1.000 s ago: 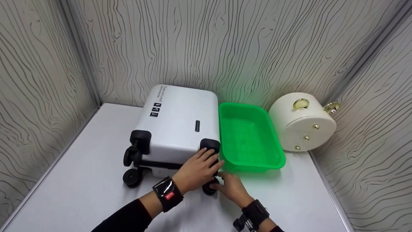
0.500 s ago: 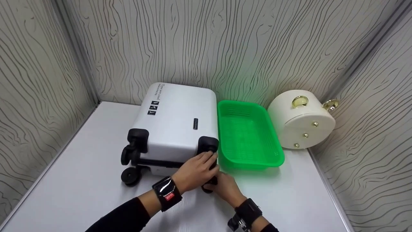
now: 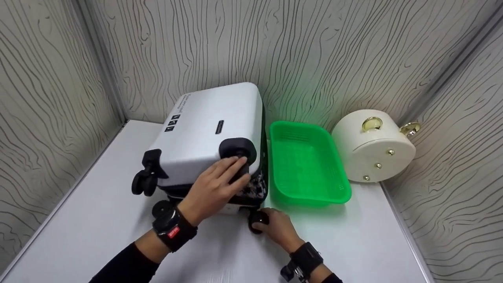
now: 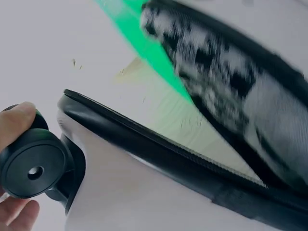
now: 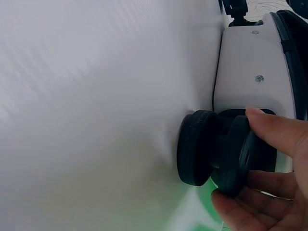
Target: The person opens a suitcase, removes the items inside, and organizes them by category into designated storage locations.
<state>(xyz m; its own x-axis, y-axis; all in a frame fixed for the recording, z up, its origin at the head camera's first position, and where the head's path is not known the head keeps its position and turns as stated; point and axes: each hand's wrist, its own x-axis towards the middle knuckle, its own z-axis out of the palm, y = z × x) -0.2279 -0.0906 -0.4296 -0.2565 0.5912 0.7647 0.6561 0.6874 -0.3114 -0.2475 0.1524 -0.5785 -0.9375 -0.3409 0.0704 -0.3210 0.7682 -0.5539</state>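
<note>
A white hard-shell suitcase [image 3: 204, 118] lies on the white table [image 3: 346, 243], its upper shell raised along the right side. My left hand [image 3: 214, 190] holds the upper shell's near right wheel [image 4: 33, 168], thumb and fingers on either side in the left wrist view. Lower down, my right hand [image 3: 281, 228] grips the bottom shell's wheel [image 5: 233, 156], its thumb above and fingers beneath in the right wrist view. Between the shells a black-and-white patterned lining [image 4: 207, 62] shows, and an undone zipper [image 4: 159, 139] edges the upper shell. Most of the inside is hidden.
A green plastic basket [image 3: 346, 192] stands close to the suitcase's right. Beyond it sits a cream round case [image 3: 357, 137] with gold fittings. Wood-patterned panels [image 3: 220, 43] enclose the table at the back and both sides.
My left hand has moved up and left with the upper wheel, lifting and tilting the upper shell so a gap shows on the right. My right hand stays at the lower wheel.
</note>
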